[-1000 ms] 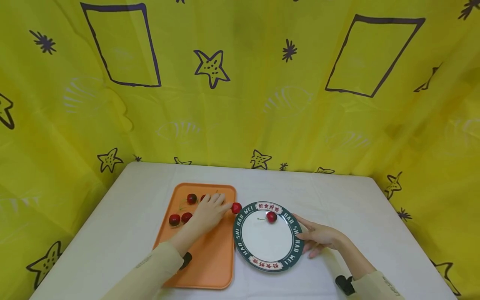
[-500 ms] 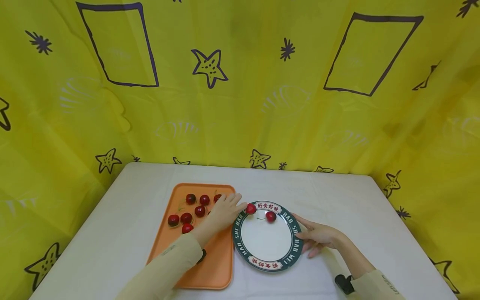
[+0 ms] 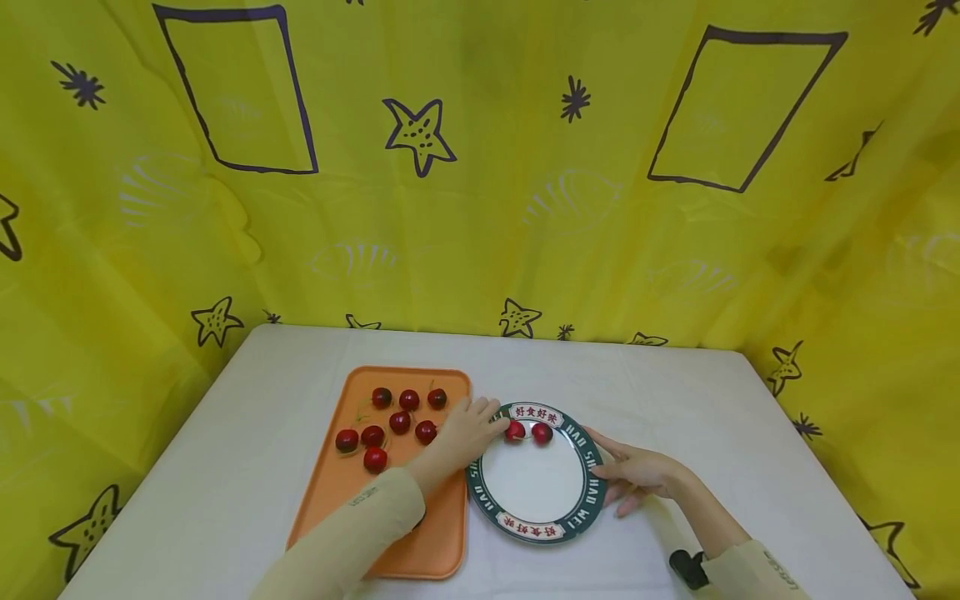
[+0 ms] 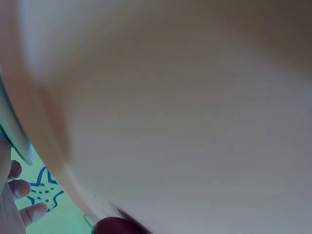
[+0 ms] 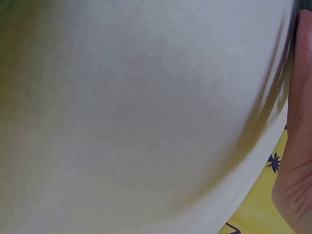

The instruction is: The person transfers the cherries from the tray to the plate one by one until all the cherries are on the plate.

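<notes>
My left hand (image 3: 467, 429) reaches over the upper left rim of a round plate (image 3: 534, 487), white with a green lettered border. It pinches a red cherry (image 3: 514, 431) low over the plate, beside a second cherry (image 3: 542, 433) lying there. Whether the pinched cherry touches the plate I cannot tell. My right hand (image 3: 637, 471) grips the plate's right edge, thumb on the rim and other fingers lower down. In the left wrist view, fingers (image 4: 34, 213) show at the lower left, near the plate rim (image 4: 17, 131). The right wrist view shows part of the right hand (image 5: 300, 151).
An orange tray (image 3: 427, 550) lies left of the plate, partly under the left forearm. Several cherries with stems (image 3: 400, 422) are spread over its upper half. All this stands on a white-covered table (image 3: 645, 375) before a yellow patterned curtain (image 3: 480, 217).
My left hand has moved right from the tray to the plate, bringing the pinched cherry next to the other one. The right hand and plate have stayed in place.
</notes>
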Tool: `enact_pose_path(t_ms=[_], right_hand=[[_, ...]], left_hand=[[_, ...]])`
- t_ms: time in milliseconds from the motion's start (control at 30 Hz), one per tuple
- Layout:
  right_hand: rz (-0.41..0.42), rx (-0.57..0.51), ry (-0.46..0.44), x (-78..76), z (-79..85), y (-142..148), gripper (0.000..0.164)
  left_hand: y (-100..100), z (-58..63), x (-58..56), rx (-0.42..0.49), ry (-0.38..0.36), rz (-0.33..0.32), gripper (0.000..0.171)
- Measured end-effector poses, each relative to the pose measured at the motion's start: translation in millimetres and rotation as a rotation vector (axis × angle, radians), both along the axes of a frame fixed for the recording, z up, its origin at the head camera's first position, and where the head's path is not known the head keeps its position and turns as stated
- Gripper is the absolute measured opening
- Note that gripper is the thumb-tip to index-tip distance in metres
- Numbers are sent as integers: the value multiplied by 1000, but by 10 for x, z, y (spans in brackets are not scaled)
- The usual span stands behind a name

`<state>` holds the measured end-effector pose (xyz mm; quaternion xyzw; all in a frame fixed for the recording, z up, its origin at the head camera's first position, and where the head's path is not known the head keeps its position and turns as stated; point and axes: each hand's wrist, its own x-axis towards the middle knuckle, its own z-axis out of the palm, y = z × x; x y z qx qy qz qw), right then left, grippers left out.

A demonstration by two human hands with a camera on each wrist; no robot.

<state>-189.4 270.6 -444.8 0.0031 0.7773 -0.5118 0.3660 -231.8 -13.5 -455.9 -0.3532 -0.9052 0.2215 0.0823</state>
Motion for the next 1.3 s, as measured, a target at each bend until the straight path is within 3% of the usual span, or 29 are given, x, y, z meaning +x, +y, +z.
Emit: enact_pose_path(t_ms=[500, 833, 1067, 1300], right_hand=[[-6, 15, -1, 13, 25, -18, 77], [-15, 27, -3, 5, 17, -26, 75], [-16, 29, -2, 15, 27, -33, 76], [-11, 22, -1, 15, 27, -28, 76]], left_hand=[[12, -77, -1, -30, 55, 20, 21], [-9, 3, 65, -19, 83, 41, 28], [-128, 105, 148, 91, 57, 79, 34], [-367, 183, 234, 159, 98, 92, 37]])
